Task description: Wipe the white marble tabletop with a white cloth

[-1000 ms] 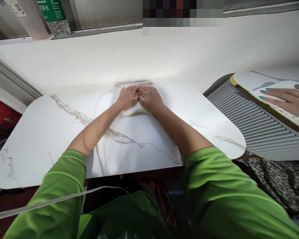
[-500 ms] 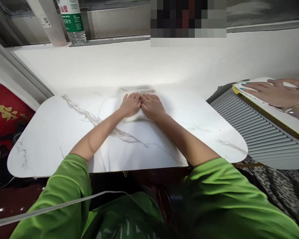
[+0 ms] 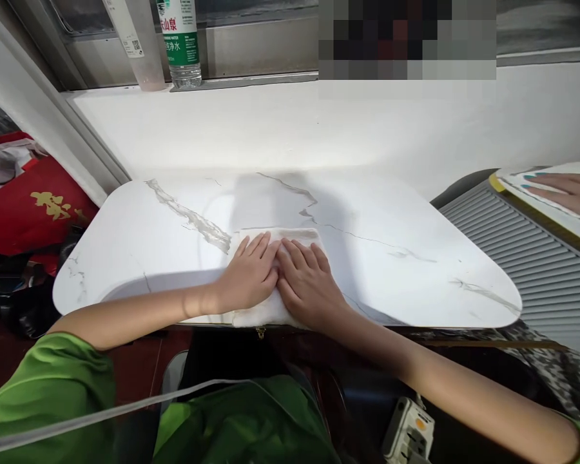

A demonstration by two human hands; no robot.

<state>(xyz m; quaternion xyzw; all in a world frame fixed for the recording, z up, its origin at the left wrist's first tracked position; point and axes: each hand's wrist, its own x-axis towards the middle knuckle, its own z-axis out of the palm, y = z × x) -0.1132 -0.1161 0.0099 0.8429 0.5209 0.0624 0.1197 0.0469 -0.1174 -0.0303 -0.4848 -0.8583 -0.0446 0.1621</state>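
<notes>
A folded white cloth [image 3: 265, 314] lies flat on the white marble-patterned tabletop [image 3: 164, 248], close to its front edge. My left hand [image 3: 252, 272] rests palm down on the cloth's left part, fingers stretched forward. Beside it, my right hand [image 3: 309, 280] presses flat on the right part, fingers spread a little. The two thumbs meet or nearly touch in the middle. The cloth's back edge shows beyond my fingertips; much of its centre is covered by my hands.
On the sill at the back stand a green-labelled water bottle [image 3: 182, 48] and a frosted plastic bottle [image 3: 140, 48]. Another person's hand [image 3: 573, 193] lies on a pale surface above a ribbed grey panel [image 3: 522, 238]. A red bag [image 3: 38, 200] sits left, a power strip [image 3: 410, 430] below.
Both hands and the cloth have moved from the back of the tabletop towards me, to its front edge. My elbows have bent outward. The view has shifted slightly left.
</notes>
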